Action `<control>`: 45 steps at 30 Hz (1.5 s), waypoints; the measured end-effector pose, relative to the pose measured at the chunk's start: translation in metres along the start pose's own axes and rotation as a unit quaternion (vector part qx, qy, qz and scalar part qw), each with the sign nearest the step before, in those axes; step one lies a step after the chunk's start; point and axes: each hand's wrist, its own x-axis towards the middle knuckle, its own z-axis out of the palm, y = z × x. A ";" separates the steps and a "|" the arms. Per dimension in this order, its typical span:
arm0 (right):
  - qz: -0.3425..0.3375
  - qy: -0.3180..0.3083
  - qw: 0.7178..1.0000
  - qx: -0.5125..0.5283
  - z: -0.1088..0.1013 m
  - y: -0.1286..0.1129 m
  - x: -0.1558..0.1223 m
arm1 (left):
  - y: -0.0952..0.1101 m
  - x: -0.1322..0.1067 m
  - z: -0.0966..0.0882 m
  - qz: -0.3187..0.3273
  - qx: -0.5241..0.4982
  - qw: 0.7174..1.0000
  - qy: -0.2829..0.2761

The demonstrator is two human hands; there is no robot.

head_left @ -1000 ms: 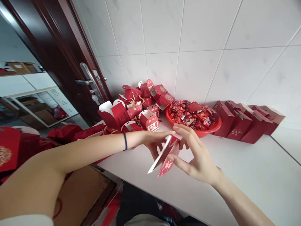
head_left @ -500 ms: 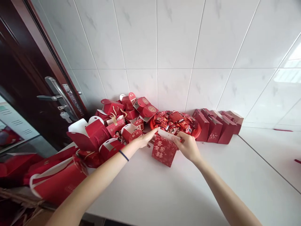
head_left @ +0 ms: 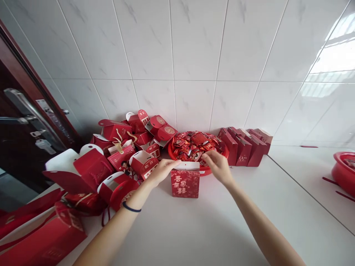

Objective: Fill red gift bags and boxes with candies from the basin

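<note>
At the middle of the white table point(head_left: 210, 229), just on the near side of a red bowl point(head_left: 170, 150) heaped with wrapped sweets point(head_left: 191, 142), I see a red box point(head_left: 185, 186) upright, a pale strip of flap showing along its top. The left hand point(head_left: 165, 170) pinches the box at its upper left corner; the right hand point(head_left: 219, 168) bends over the bowl's near right side, thumb and forefinger drawn close, and I cannot tell whether anything sits between them. To do this well, I'd say, the left grip wants to be light but firm, enough to stop the card tipping without creasing it, and the right fingers should clear the flap instead of brushing it. What crowds the work is mostly on the left: a loose heap of gift boxes point(head_left: 91, 162), several gaping, comes right up beside the left forearm point(head_left: 109, 234), so an elbow swung wide could knock some. Right of the bowl, a row of dark red packets point(head_left: 256, 153) stands near the tiled wall point(head_left: 194, 55). Farther right, a 2nd bowl point(head_left: 342, 173) is partly cut off from view; far left, keys point(head_left: 44, 145) hang on a dark door point(head_left: 19, 151).
</note>
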 end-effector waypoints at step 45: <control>-0.022 -0.052 0.998 0.023 0.027 0.010 0.056 | -0.011 0.073 0.022 0.006 -0.183 0.981 -0.058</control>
